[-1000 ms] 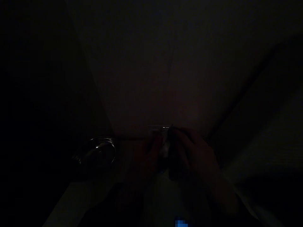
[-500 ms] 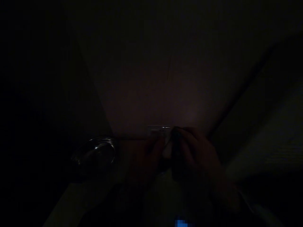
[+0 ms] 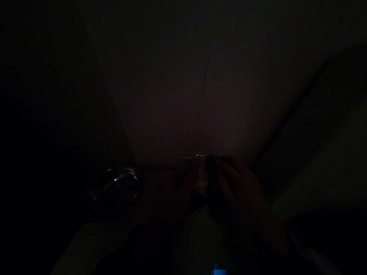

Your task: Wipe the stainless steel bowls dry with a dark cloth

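Note:
The scene is very dark. My left hand (image 3: 182, 187) is closed on a small clear object with straight shiny edges (image 3: 190, 156), which looks like plastic; its kind cannot be made out. Close beside it, my right hand (image 3: 243, 187) curls round a dark object (image 3: 212, 172) whose shape is mostly lost in shadow. A pale patch (image 3: 203, 179) shows between the two hands, and I cannot tell what it belongs to. Both hands' fingertips are partly hidden by the gloom.
To the left of my hands lies a shiny, rounded, clear or metallic object (image 3: 114, 185) with a curved rim. A pale upright surface (image 3: 183, 95) with a thin dark line rises behind the hands. Along the right runs a dark diagonal edge (image 3: 292, 114).
The picture has grown a little darker. Both hands stay almost in place, with the clear object shifted very slightly left.

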The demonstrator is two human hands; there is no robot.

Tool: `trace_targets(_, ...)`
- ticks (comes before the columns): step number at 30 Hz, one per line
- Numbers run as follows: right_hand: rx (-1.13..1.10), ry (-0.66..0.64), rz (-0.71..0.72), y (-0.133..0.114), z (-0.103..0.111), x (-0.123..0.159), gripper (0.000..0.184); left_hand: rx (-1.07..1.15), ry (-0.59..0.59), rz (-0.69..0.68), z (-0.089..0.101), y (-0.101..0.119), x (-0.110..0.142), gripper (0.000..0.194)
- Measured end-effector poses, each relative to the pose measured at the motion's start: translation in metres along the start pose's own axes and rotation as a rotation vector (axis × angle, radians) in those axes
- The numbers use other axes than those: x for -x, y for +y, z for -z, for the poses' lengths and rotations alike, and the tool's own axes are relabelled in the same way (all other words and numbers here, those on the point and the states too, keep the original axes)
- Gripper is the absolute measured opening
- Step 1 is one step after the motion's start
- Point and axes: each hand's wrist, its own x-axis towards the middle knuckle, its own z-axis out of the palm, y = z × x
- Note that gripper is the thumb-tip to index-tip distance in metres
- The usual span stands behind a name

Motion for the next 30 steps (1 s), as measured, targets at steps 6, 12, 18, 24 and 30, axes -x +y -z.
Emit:
trace_targets(6, -0.011, 0.019, 0.250, -0.021, 0.006, 0.001, 0.032, -0.018, 0.028, 0.014, 0.005, 0.006, -0.001, 0.023)
trace_targets(12, 0.002, 0.042, 0.017, -0.007, 0.002, 0.000, 0.032, -0.021, -0.042, 0.009, 0.002, -0.001, 0.000, 0.028)
trace_targets(18, 0.096, 0.046, 0.274, -0.018, -0.001, 0.004, 0.035, 0.036, 0.060, 0.042, 0.002, 0.002, -0.001, 0.027)
trace_targets(24, 0.082, 0.072, 0.162, -0.019, -0.007, 0.005, 0.034, 0.117, 0.122, 0.098, -0.003, 0.001, 0.000, 0.029)
trace_targets(30, 0.114, 0.059, 0.249, -0.022, -0.004, 0.007, 0.035, 0.140, 0.166, 0.081, -0.005, -0.001, -0.001, 0.031)
